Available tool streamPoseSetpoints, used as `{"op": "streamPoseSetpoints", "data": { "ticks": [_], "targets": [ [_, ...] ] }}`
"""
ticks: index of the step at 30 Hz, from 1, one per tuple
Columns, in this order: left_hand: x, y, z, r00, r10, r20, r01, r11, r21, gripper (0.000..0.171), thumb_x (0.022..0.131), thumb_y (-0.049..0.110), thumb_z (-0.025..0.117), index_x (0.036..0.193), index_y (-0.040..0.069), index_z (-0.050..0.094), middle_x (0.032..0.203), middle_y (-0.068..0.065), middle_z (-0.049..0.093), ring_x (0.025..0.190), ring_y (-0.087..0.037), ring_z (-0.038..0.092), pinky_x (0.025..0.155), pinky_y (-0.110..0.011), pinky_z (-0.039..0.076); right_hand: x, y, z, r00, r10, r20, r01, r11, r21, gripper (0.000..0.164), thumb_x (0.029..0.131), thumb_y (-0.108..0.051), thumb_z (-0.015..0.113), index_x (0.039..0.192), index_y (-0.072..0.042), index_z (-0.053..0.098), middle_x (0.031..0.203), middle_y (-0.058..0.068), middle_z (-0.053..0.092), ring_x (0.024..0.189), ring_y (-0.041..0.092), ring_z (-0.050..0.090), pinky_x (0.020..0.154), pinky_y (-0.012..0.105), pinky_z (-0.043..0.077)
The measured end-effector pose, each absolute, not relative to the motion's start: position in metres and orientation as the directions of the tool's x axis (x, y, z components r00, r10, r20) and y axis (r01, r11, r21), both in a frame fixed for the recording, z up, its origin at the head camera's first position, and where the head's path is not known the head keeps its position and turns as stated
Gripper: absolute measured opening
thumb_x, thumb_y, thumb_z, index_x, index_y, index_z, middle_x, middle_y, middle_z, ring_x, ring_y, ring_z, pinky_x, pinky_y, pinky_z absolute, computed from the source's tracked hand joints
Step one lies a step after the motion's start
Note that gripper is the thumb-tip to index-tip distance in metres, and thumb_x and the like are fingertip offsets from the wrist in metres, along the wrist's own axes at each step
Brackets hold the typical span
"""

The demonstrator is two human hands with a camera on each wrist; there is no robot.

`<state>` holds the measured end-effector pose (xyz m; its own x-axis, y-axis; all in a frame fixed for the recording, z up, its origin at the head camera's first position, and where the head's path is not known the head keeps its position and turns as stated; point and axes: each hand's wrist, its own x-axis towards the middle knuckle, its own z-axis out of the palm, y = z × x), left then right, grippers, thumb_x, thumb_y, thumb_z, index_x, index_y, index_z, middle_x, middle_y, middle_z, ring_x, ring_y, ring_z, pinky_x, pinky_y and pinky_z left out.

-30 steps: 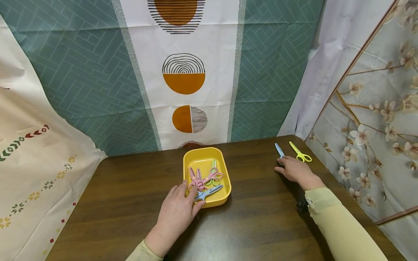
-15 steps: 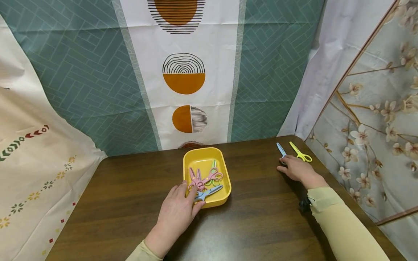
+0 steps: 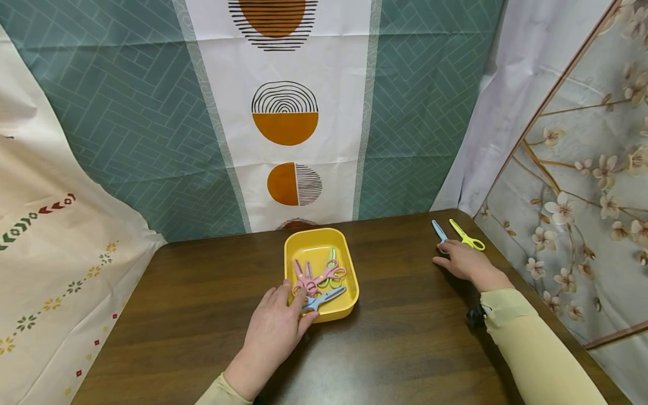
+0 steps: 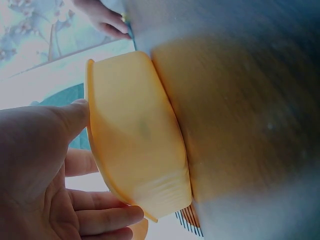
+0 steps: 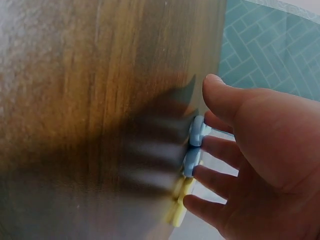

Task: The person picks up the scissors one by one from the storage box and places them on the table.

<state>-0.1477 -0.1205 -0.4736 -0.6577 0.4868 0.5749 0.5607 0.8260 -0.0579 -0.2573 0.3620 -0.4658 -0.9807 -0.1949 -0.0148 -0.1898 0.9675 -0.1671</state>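
Observation:
My left hand [image 3: 275, 323] rests on the near left corner of a yellow tray [image 3: 315, 232], thumb and fingertips at its rim [image 4: 91, 95]. Inside lie pink scissors [image 3: 331, 273], a second pink pair [image 3: 305, 274], green scissors [image 3: 332, 254] and blue scissors [image 3: 328, 296], partly covered by the fingers. At the far right of the table, my right hand [image 3: 467, 262] lies over the handles of another blue pair of scissors [image 3: 439, 229], fingertips right at the handle loops [image 5: 197, 131]. Yellow scissors [image 3: 467, 236] lie just to the right, roughly parallel.
The tray and scissors are on a dark brown wooden table [image 3: 395, 315]. Patterned cloth [image 3: 410, 140] hangs along its back edge, a floral cloth [image 3: 572, 236] along the right and a cream cloth [image 3: 76, 270] on the left.
My right hand has slid slightly to the right, and the blue scissors under it have moved with it, closer to the yellow pair. The left hand and tray have stayed in place.

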Motion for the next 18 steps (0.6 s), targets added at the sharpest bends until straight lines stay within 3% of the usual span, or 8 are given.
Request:
{"op": "streamPoseSetpoints", "data": {
  "ticks": [7, 18],
  "targets": [
    [-0.1482, -0.1214, -0.4753, -0.625, 0.489, 0.608, 0.572, 0.818, -0.069, 0.056, 0.091, 0.047, 0.090, 0.119, 0.000, 0.077, 0.113, -0.028, 0.070, 0.096, -0.044, 0.069, 0.099, -0.055, 0.059, -0.2584, 0.3635, -0.4680, -0.982, -0.190, -0.007, -0.186, 0.966, -0.180, 0.055, 0.110, -0.032, 0.069, 0.147, 0.009, 0.063, 0.153, 0.041, 0.052, 0.139, 0.060, 0.053, 0.106, 0.073, 0.049],
    [-0.1477, -0.1216, -0.4748, -0.642, 0.487, 0.592, 0.567, 0.821, -0.060, 0.056, 0.092, 0.047, 0.090, 0.120, 0.001, 0.077, 0.115, -0.029, 0.071, 0.100, -0.044, 0.071, 0.101, -0.055, 0.058, -0.2598, 0.3639, -0.4689, -0.979, -0.202, -0.007, -0.198, 0.967, -0.161, 0.056, 0.110, -0.034, 0.070, 0.145, 0.010, 0.063, 0.152, 0.041, 0.053, 0.137, 0.060, 0.055, 0.105, 0.073, 0.050]
  ]
}}
